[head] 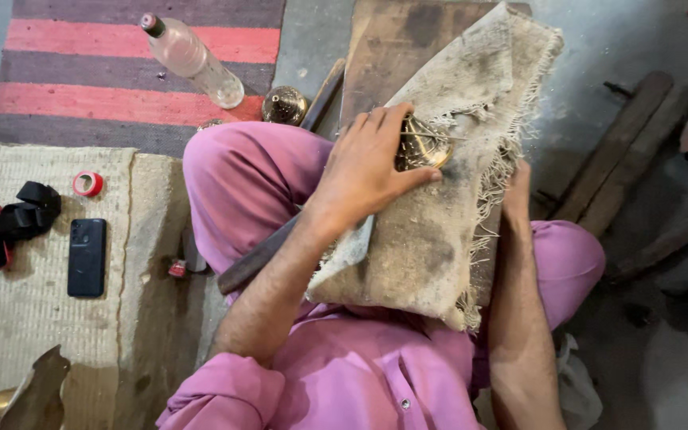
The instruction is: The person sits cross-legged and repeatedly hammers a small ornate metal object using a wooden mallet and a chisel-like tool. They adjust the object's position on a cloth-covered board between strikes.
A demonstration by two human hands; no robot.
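My left hand [372,163] grips a small shiny brass piece [424,147] and presses it onto a dirty frayed burlap cloth [439,231] that lies over my lap and a wooden board [396,40]. My right hand [517,191] reaches under the cloth's right edge, with its fingers hidden. I sit cross-legged in pink clothes. A dark tool handle [260,259] pokes out from under my left forearm.
A second round brass piece [284,105] and a plastic bottle [193,60] lie by a red-striped rug [81,72]. On the woven mat [33,318] at left are a black phone [87,257], a black strap [13,223] and a red tape roll [87,184]. Wooden planks [627,151] lie at right.
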